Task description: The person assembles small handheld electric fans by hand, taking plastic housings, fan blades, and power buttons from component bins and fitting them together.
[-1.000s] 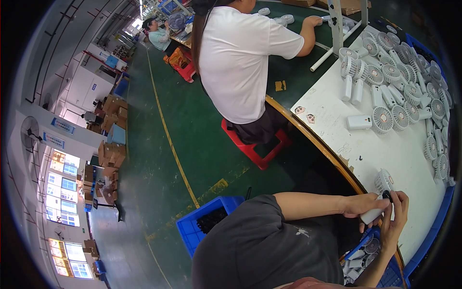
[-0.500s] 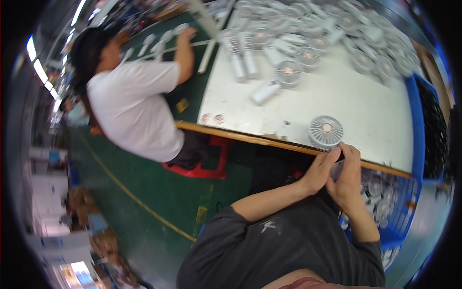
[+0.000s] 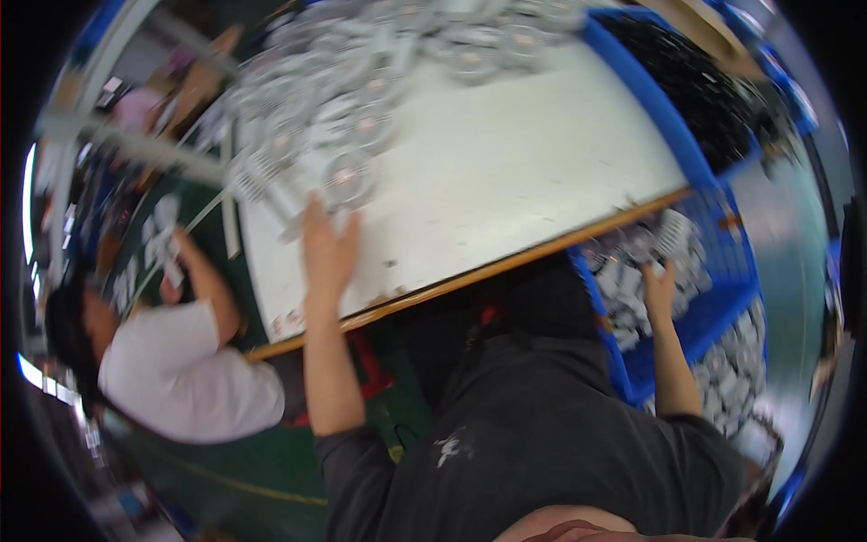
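Observation:
My left hand (image 3: 330,248) reaches over the white table, thumb and fingers apart. Its fingertips are at a white handheld fan (image 3: 348,179) with a round grille, lying at the near edge of a heap. The hand covers where that fan's handle lies, so any contact is hard to make out. Low on the right, my right hand (image 3: 660,287) is inside a blue basket (image 3: 742,248), its fingers closed round the handle end of another white fan (image 3: 673,237). More white fans (image 3: 623,280) lie under and around it there.
A heap of white fans (image 3: 379,81) covers the table's far left. At the right, a blue bin (image 3: 646,86) holds black parts (image 3: 686,90). More white fans (image 3: 727,379) sit below the basket. On the left a person in a white shirt (image 3: 185,375) handles white pieces.
My hands have parted from the fan at the table edge: the left went out over the table toward the heap, the right down into the blue basket. The view has turned to the right.

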Motion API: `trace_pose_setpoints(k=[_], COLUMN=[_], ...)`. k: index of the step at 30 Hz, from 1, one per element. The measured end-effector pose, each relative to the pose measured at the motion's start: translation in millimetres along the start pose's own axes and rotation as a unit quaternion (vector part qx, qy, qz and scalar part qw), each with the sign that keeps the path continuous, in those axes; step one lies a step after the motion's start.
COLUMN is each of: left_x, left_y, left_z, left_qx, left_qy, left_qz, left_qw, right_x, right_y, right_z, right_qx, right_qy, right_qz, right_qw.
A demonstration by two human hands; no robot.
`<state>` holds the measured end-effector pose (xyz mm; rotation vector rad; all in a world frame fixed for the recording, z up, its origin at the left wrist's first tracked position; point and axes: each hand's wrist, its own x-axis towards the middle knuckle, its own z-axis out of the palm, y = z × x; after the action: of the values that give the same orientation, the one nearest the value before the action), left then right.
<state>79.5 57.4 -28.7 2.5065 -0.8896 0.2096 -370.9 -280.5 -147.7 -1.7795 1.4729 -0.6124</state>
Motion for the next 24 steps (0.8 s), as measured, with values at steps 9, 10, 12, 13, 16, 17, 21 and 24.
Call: trace_pose_setpoints(k=[9,10,12,13,16,17,21,24], left_x=[16,12,5,-1,-40,-54,-94,-107], left_y=[-3,-6,16,34,78,95,167,191], left_z=[-2,-4,-13,-15,-12,-6,27,45], left_qx=[-0.045,-0.045,-0.179,-0.28,-0.539,-0.602,-0.74,-0.752], left_qy=[-0.07,-0.059,-0.083,-0.101,-0.071,-0.063,-0.047,-0.02], left_qz=[-0.06,-0.045,-0.083,-0.106,-0.127,-0.111,-0.085,-0.133], left_qw=[0.995,0.996,0.977,0.949,0.83,0.788,0.666,0.645], right_x=[90,90,82,78,25,6,-72,-103], right_y=[122,117,100,92,-12,-40,-132,-169], right_z=[-16,-15,-15,-16,2,15,47,55], right_qx=[-0.186,-0.186,-0.217,-0.236,0.01,0.072,0.231,0.242], right_qy=[0.087,0.101,0.11,0.106,-0.084,-0.152,-0.433,-0.507], right_qz=[-0.017,-0.027,-0.095,-0.145,-0.068,-0.065,-0.111,-0.177], right_qw=[0.979,0.977,0.965,0.955,0.994,0.984,0.864,0.808])
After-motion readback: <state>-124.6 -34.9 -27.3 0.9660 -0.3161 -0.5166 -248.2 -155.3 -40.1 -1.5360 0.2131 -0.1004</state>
